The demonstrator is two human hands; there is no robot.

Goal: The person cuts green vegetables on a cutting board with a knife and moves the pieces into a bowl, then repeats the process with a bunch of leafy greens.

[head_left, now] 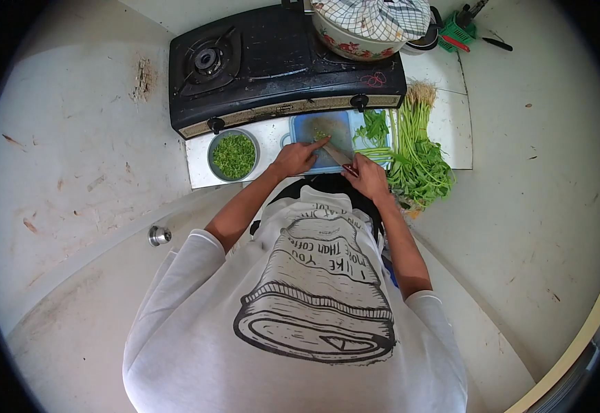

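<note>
My right hand (369,178) is closed around the dark red handle of a knife (338,157), whose blade points up and left over the blue cutting board (300,125). The index finger of my left hand (296,160) is stretched out to the blade near its tip, wiping distance from a few chopped green bits (320,135) on the board. To the left stands a grey bowl (211,157) filled with chopped greens (234,155). Cut leaves and stems (374,128) lie on the board's right part, beside a large bunch of leafy greens (420,155) with roots at the far end.
A black two-burner gas stove (272,65) stands just behind the board. On its right burner sits a flowered pot (351,47) covered with a checked cloth (375,17). A green basket (457,31) with utensils is at the back right, near a dark-handled knife (498,44).
</note>
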